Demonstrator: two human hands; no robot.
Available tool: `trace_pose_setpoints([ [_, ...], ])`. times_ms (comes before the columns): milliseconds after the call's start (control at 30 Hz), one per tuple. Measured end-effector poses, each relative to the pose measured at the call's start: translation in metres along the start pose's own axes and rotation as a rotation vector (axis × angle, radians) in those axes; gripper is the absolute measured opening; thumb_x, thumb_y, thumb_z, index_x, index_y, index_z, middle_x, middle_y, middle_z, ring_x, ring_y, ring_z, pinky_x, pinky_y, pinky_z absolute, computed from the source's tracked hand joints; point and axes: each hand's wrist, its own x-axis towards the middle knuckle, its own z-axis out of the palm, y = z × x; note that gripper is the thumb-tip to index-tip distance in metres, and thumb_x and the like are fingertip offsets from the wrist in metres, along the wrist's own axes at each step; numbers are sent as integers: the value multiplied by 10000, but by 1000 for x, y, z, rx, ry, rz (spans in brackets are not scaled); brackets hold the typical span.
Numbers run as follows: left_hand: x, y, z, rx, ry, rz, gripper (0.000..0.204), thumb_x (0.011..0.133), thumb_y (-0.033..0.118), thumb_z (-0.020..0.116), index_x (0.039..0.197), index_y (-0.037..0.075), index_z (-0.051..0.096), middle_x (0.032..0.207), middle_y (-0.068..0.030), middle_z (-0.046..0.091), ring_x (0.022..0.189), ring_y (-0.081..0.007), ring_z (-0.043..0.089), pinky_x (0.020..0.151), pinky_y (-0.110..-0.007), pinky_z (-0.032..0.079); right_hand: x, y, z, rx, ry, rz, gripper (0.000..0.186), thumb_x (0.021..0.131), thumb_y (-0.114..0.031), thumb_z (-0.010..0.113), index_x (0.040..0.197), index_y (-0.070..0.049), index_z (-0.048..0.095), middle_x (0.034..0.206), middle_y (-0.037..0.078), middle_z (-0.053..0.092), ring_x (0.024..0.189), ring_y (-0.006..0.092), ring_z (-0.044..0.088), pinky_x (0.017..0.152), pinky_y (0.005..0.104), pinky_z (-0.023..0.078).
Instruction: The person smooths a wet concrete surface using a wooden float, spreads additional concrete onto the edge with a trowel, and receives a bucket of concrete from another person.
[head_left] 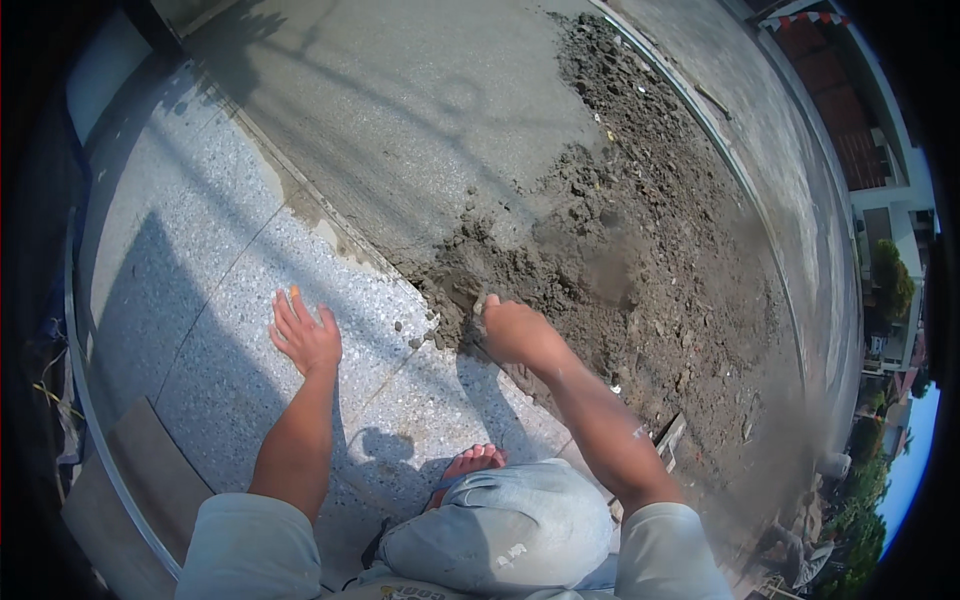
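Observation:
My left hand (305, 330) is open, fingers spread, on or just above the speckled terrazzo tiles (220, 290). My right hand (520, 335) is closed round the handle of what looks like a trowel, at the tile edge, its blade hard to make out in the grey mortar. The loose, lumpy mortar (670, 260) lies right of the tiles, and a smoother, wet screeded surface (400, 100) stretches beyond. My bare foot (475, 460) and pale-clad knee are below, between my arms.
A long metal strip (700, 130) borders the mortar, with pavement (780, 200) beyond. A wooden piece (670, 440) lies beside my right arm. At left are a board (130, 480) and a curved-looking rail (85, 400). Another person (800, 555) is partly visible at lower right.

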Motion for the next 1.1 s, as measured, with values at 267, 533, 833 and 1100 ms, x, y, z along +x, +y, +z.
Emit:
trace_pose_setpoints([
  [267, -3, -2, 6, 61, -19, -7, 599, 974, 399, 446, 1505, 136, 356, 1608, -77, 256, 1498, -238, 204, 1186, -516, 131, 8, 5, 19, 259, 45, 54, 448, 816, -93, 663, 1158, 123, 472, 1033, 315, 668, 1002, 445, 661, 865, 477, 551],
  [533, -1, 0, 6, 54, -27, -19, 598, 979, 404, 432, 1506, 134, 354, 1613, -74, 245, 1502, -228, 189, 1187, -511, 128, 0, 9, 0, 174, 106, 149, 375, 845, -51, 589, 1186, 70, 490, 1073, 306, 664, 1036, 451, 650, 870, 517, 537],
  [833, -1, 0, 3, 20, -31, -25, 591, 984, 389, 449, 1502, 121, 352, 1604, -88, 256, 1498, -246, 198, 1186, -504, 133, 1, -4, -26, 64, -77, 83, 330, 856, -24, 559, 1167, 68, 495, 1143, 301, 645, 1097, 440, 631, 900, 491, 537],
  [1100, 3, 1, 0, 32, -50, -26, 587, 975, 389, 457, 1488, 117, 371, 1605, -86, 258, 1496, -241, 210, 1186, -509, 138, 8, -22, -12, 169, -33, 28, 437, 817, -31, 611, 1214, 88, 471, 1144, 311, 645, 1097, 440, 631, 919, 485, 529],
])
